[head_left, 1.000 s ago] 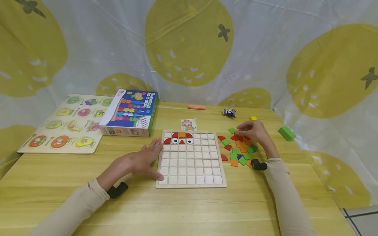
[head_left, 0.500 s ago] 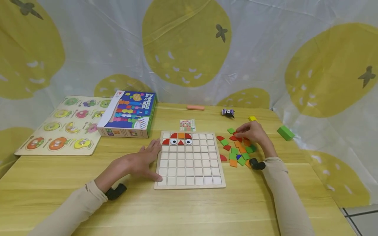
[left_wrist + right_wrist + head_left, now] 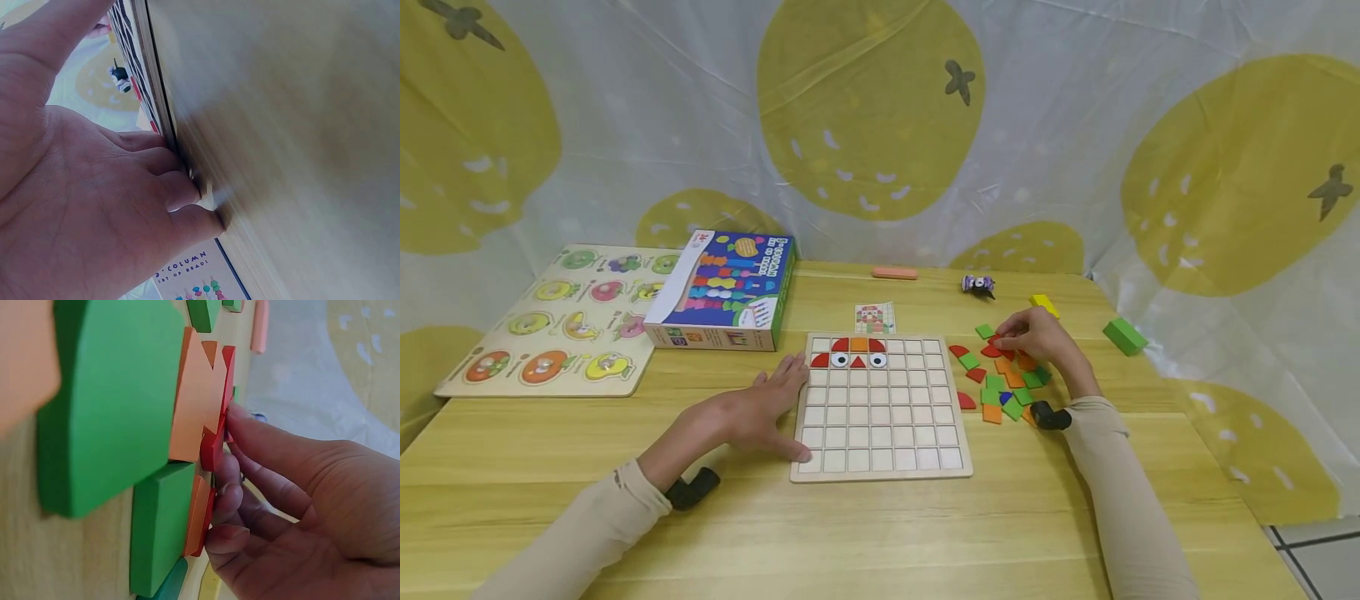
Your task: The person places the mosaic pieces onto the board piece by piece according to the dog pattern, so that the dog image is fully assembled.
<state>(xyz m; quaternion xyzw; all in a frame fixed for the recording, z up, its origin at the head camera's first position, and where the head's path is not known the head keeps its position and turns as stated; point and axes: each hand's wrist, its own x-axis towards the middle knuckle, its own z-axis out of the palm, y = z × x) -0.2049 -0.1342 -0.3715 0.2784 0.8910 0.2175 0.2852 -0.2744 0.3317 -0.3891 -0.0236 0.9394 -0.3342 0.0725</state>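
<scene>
A square wooden grid board point(image 3: 886, 414) lies flat in the head view. Near its top, red, orange and round eye tiles point(image 3: 858, 352) fill several cells. My left hand point(image 3: 760, 414) rests spread along the board's left edge, thumb over the lower left corner. In the left wrist view its fingertips point(image 3: 200, 219) touch the side of the board. My right hand point(image 3: 1041, 337) is at the far side of a loose pile of tiles point(image 3: 1011, 385). Thumb and fingers pinch a red tile point(image 3: 214, 447) there; the fingers partly hide it.
Beyond the board lies a small pattern card point(image 3: 875, 317). On the left a bead-set box point(image 3: 730, 292) overlaps a fruit puzzle board point(image 3: 550, 333). Along the back are a pink bar point(image 3: 895, 272), a small purple-and-black object point(image 3: 978, 286) and a yellow block point(image 3: 1044, 305); a green block point(image 3: 1125, 336) is farther right.
The head view has shifted slightly. My left hand stays at the board edge; my right fingers have come in closer on the red tiles. The yellow block shows a little more.
</scene>
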